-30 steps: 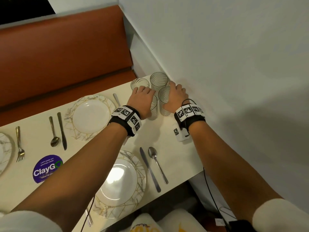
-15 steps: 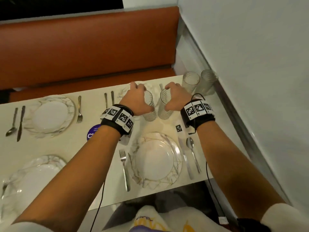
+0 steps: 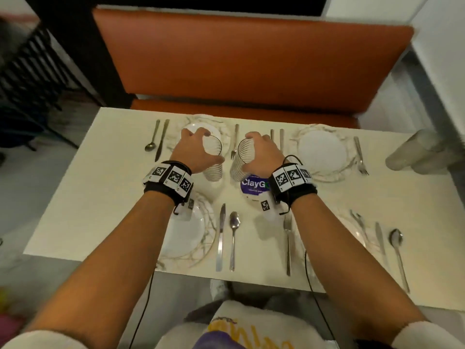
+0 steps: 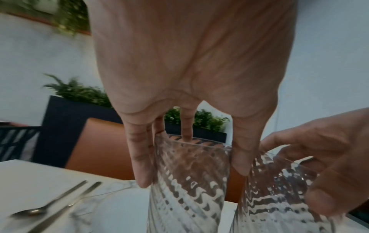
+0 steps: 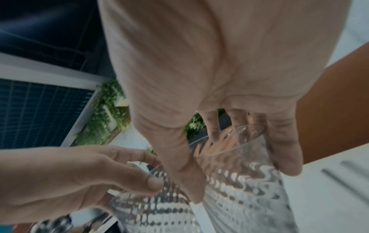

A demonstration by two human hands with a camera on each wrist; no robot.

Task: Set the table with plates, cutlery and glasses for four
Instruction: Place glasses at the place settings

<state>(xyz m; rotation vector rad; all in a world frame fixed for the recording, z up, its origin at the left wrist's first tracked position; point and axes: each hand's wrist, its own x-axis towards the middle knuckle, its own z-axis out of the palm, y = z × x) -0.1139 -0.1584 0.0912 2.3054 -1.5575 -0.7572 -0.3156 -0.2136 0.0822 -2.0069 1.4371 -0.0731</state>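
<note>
Two glasses in the air: one per hand, carried side by side over the middle of the table [image 3: 83,197], not touching that I can see
Left hand [image 3: 195,153]: fingers curled round the upper wall of the left glass [image 3: 214,162], thumb on the near side – clear in the left wrist view too, where the fingers [image 4: 139,159] run down the ribbed side from the rim
Right hand [image 3: 263,154]: same kind of grip on the right glass [image 3: 240,161], thumb one side and fingers the other, high up near the rim
Handling guess: rigid, thin-walled, breakable; empty so probably light. Ribs should give some bite, but smooth glass held near the top can swing, so I'd set down gently
Where to hold: the ribbed wall below the rim, not the lip itself
Spare glasses [image 3: 417,154]: two more, blurry, at the far right end of the table – still to be placed, I'd say
Place settings: four plates with cutlery already laid, e.g. the far right plate [image 3: 320,149]
</note>
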